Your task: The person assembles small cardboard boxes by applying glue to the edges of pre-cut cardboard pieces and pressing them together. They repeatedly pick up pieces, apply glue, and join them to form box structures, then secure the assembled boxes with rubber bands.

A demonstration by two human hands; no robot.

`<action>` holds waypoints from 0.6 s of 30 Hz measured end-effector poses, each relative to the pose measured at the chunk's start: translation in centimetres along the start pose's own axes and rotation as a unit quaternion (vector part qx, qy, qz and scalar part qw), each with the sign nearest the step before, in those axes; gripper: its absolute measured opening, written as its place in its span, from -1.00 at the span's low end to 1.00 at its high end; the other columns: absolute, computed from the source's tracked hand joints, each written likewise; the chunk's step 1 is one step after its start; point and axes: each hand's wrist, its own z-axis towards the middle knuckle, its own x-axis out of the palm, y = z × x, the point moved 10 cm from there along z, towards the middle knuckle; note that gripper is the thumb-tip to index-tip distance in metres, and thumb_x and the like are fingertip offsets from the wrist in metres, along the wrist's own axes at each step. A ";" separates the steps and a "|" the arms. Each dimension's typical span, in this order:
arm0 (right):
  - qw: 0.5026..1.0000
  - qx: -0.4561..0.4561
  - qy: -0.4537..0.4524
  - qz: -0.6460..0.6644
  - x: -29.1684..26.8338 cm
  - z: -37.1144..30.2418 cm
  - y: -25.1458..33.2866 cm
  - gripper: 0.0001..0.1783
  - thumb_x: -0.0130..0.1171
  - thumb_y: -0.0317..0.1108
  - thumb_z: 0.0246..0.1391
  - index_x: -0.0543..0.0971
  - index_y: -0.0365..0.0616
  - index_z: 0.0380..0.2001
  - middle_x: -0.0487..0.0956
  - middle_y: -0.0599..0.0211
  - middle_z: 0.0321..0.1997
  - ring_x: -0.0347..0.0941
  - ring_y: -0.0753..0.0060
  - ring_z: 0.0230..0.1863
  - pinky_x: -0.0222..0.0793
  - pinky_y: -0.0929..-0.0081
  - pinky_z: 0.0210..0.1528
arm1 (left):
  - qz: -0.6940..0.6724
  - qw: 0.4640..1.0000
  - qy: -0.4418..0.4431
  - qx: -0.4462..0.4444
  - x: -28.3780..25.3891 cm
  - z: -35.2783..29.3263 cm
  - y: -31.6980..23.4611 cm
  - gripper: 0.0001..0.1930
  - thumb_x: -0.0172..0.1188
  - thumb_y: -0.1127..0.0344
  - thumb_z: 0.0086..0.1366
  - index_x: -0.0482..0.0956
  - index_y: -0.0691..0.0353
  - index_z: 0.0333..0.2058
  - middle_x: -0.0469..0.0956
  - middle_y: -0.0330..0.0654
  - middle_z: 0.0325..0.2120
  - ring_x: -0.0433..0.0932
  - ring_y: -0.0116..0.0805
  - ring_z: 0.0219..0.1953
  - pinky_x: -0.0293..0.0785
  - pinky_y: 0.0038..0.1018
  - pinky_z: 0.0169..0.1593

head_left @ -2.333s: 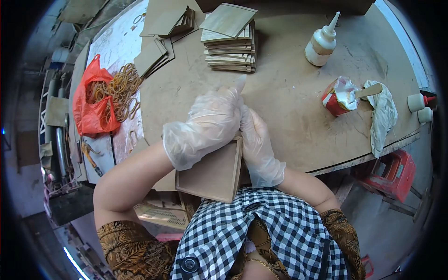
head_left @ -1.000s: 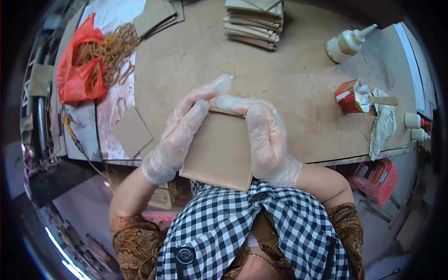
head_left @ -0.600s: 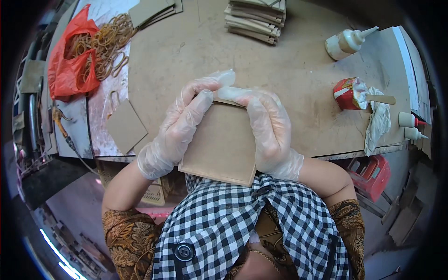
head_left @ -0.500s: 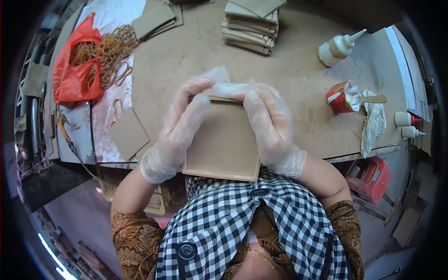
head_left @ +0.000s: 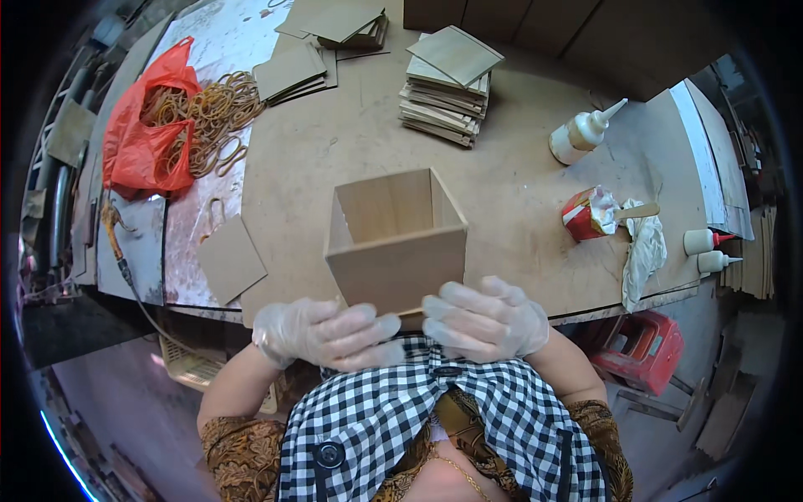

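An open-topped wooden box stands at the front of the table, its opening tilted into my view so that its bare inner walls show. My left hand, in a clear plastic glove, is just below the near left corner, fingers stretched out and holding nothing. Opposite it, my right hand, gloved the same way, has its fingers extended by the near right corner. Both sets of fingertips point inward along the box's lower near edge; whether they touch it I cannot tell.
Behind the box rises a stack of thin wooden panels. A red bag of rubber bands lies left, near a loose square panel. To the right are a glue bottle, a red tub with a stick, and a white cloth.
The box has gone from being held between both hands against my front to standing on the table. My hands have let go and drawn back toward me, fingers now stretched out.
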 end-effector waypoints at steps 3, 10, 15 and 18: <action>0.974 0.195 -0.099 0.061 -2.5 -1.5 -4.6 -0.59 0.04 -0.13 0.23 0.53 -0.22 -0.01 0.53 0.13 0.14 0.38 0.18 0.25 -0.09 0.19 0.47 | -0.033 0.977 0.016 -0.210 -1.1 -2.4 3.0 -0.50 0.01 -0.13 0.35 0.41 0.05 0.11 0.45 -0.20 0.11 0.43 -0.12 0.01 0.32 -0.26 -0.13; 0.667 0.466 -0.228 0.534 7.4 -3.7 -9.7 -0.27 -0.38 0.10 0.43 0.16 -0.35 0.33 0.22 0.10 0.40 0.08 0.25 0.43 -0.08 0.32 0.46 | -0.481 0.464 -0.314 -0.675 6.4 -3.8 6.3 -0.27 -0.46 -0.19 0.49 -0.01 0.25 0.40 0.06 -0.07 0.40 0.04 -0.20 0.42 -0.12 -0.29 0.45; 0.660 0.435 -0.212 0.575 6.3 0.5 -10.6 -0.21 -0.26 0.18 0.38 0.20 -0.34 0.33 0.28 0.10 0.36 0.12 0.36 0.39 -0.05 0.44 0.42 | -0.631 0.409 -0.369 -0.546 8.5 -1.6 9.3 -0.34 -0.31 -0.15 0.50 0.07 0.17 0.38 0.17 -0.14 0.35 0.15 -0.29 0.36 0.03 -0.31 0.41; 0.638 0.464 -0.208 0.578 8.3 -0.7 -12.6 -0.22 -0.21 0.18 0.37 0.22 -0.31 0.33 0.29 0.15 0.34 0.15 0.41 0.37 -0.03 0.45 0.40 | -0.670 0.360 -0.349 -0.548 10.4 -2.0 10.8 -0.41 -0.19 -0.09 0.49 0.21 0.17 0.32 0.27 -0.17 0.29 0.27 -0.32 0.29 0.15 -0.32 0.37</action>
